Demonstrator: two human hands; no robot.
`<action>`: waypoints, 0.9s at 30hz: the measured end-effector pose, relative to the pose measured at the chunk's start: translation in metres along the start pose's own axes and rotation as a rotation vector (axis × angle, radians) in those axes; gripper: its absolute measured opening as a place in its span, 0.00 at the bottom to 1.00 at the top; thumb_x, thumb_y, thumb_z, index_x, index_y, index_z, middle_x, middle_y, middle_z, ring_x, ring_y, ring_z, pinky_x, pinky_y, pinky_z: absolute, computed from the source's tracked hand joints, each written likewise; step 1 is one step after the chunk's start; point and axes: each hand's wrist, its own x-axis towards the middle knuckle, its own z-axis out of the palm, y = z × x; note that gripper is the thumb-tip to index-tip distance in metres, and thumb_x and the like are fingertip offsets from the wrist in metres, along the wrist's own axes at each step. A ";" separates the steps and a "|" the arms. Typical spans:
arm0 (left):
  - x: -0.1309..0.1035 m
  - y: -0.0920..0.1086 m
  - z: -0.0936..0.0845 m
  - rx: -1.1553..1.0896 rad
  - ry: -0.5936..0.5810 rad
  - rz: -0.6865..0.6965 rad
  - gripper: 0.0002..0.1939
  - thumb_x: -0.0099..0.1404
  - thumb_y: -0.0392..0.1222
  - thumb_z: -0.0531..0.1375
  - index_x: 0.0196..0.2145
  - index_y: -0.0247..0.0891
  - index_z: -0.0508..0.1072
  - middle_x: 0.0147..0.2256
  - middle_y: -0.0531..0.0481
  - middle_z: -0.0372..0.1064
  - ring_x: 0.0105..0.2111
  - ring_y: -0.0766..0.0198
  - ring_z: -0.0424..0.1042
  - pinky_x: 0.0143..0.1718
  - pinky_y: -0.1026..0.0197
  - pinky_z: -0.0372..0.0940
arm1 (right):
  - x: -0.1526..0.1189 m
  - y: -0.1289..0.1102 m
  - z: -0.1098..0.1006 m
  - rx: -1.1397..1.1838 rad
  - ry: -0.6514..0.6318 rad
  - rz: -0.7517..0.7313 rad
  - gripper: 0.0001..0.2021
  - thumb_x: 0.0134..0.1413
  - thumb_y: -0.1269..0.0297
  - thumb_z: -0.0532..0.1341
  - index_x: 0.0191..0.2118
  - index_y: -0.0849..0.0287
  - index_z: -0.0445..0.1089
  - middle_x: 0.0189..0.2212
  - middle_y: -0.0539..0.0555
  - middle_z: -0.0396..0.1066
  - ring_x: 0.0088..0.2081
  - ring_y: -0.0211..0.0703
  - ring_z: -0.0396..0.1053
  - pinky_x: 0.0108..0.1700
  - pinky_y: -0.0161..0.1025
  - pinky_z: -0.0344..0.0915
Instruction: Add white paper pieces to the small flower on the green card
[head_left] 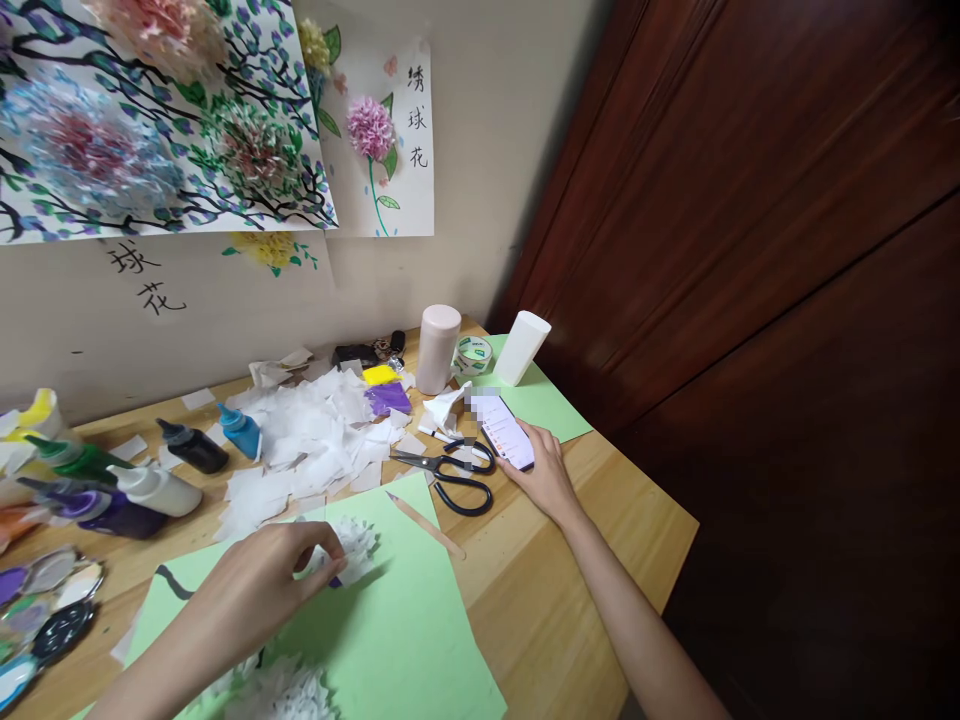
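Over the green sheet [420, 620], my left hand [281, 570] is closed in a pinch at a small purple-tipped piece beside a white paper flower [358, 545]; what exactly the fingertips hold is too small to tell. More white ruffled paper [289, 690] lies on the sheet below that wrist. My right hand [541, 470] grips the lower right edge of a phone [504, 432] with a lit screen. Black-handled scissors [450, 470] lie just left of the phone, and a pointed wooden stick [427, 525] crosses the sheet's edge.
White paper squares [315, 420] cover the back middle. Paint bottles [191, 447] and a paint palette [64, 630] stand at the left. Behind the phone are a pinkish cylinder [439, 350], a tape roll [474, 354] and a white cup [523, 348]. A dark wooden panel [750, 300] rises at the right.
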 end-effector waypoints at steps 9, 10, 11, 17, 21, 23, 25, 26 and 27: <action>-0.001 -0.003 0.001 0.000 0.018 -0.001 0.17 0.61 0.53 0.48 0.32 0.46 0.74 0.32 0.51 0.73 0.32 0.60 0.69 0.32 0.63 0.56 | 0.010 0.029 -0.024 0.495 -0.265 0.161 0.35 0.44 0.58 0.65 0.58 0.52 0.53 0.53 0.57 0.61 0.54 0.46 0.59 0.55 0.48 0.57; -0.001 -0.002 0.001 0.000 0.021 -0.003 0.17 0.61 0.53 0.48 0.32 0.46 0.74 0.32 0.51 0.73 0.32 0.60 0.69 0.32 0.63 0.56 | 0.011 0.029 -0.022 0.483 -0.251 0.161 0.35 0.43 0.58 0.65 0.58 0.52 0.53 0.53 0.57 0.62 0.53 0.46 0.60 0.55 0.48 0.58; -0.001 -0.002 0.001 0.001 0.025 -0.004 0.17 0.61 0.53 0.48 0.32 0.46 0.74 0.32 0.51 0.73 0.31 0.60 0.69 0.31 0.63 0.56 | 0.013 0.029 -0.019 0.456 -0.228 0.165 0.35 0.43 0.57 0.65 0.57 0.53 0.54 0.52 0.57 0.62 0.52 0.47 0.61 0.53 0.48 0.59; -0.002 0.000 -0.001 0.014 0.026 -0.006 0.17 0.61 0.52 0.47 0.32 0.46 0.74 0.30 0.51 0.72 0.30 0.61 0.68 0.30 0.63 0.55 | 0.026 0.021 0.009 0.161 0.061 0.169 0.22 0.54 0.52 0.54 0.49 0.61 0.64 0.41 0.61 0.67 0.41 0.49 0.64 0.48 0.52 0.61; -0.001 0.000 0.000 0.009 0.016 0.000 0.17 0.61 0.52 0.47 0.32 0.46 0.73 0.31 0.51 0.73 0.30 0.61 0.68 0.31 0.63 0.55 | 0.029 0.017 0.011 0.209 0.088 0.112 0.20 0.60 0.54 0.46 0.50 0.58 0.64 0.45 0.59 0.66 0.45 0.48 0.63 0.50 0.49 0.60; 0.000 0.000 0.001 0.004 0.007 -0.003 0.17 0.61 0.52 0.47 0.32 0.46 0.73 0.32 0.51 0.73 0.31 0.61 0.68 0.31 0.63 0.55 | 0.028 0.015 0.008 0.176 0.074 0.050 0.19 0.61 0.56 0.45 0.50 0.54 0.65 0.45 0.58 0.65 0.47 0.47 0.62 0.52 0.48 0.58; 0.000 -0.001 0.002 0.004 0.006 -0.008 0.17 0.61 0.52 0.47 0.33 0.46 0.74 0.32 0.51 0.73 0.30 0.61 0.68 0.31 0.63 0.56 | 0.025 0.012 0.006 0.111 0.069 0.003 0.19 0.61 0.56 0.45 0.49 0.51 0.67 0.44 0.56 0.64 0.47 0.47 0.61 0.53 0.49 0.57; 0.000 -0.001 0.002 0.005 0.006 -0.007 0.17 0.61 0.53 0.47 0.32 0.46 0.74 0.31 0.51 0.73 0.30 0.61 0.68 0.30 0.63 0.55 | 0.024 0.011 0.006 0.083 0.069 -0.011 0.18 0.61 0.57 0.45 0.49 0.49 0.68 0.44 0.56 0.63 0.48 0.48 0.60 0.53 0.49 0.56; 0.000 -0.001 0.002 0.006 0.010 -0.005 0.18 0.61 0.53 0.47 0.32 0.45 0.74 0.31 0.51 0.73 0.30 0.61 0.68 0.30 0.63 0.55 | 0.023 0.010 0.006 0.064 0.073 -0.020 0.18 0.61 0.57 0.46 0.48 0.49 0.69 0.45 0.56 0.62 0.48 0.48 0.59 0.54 0.50 0.56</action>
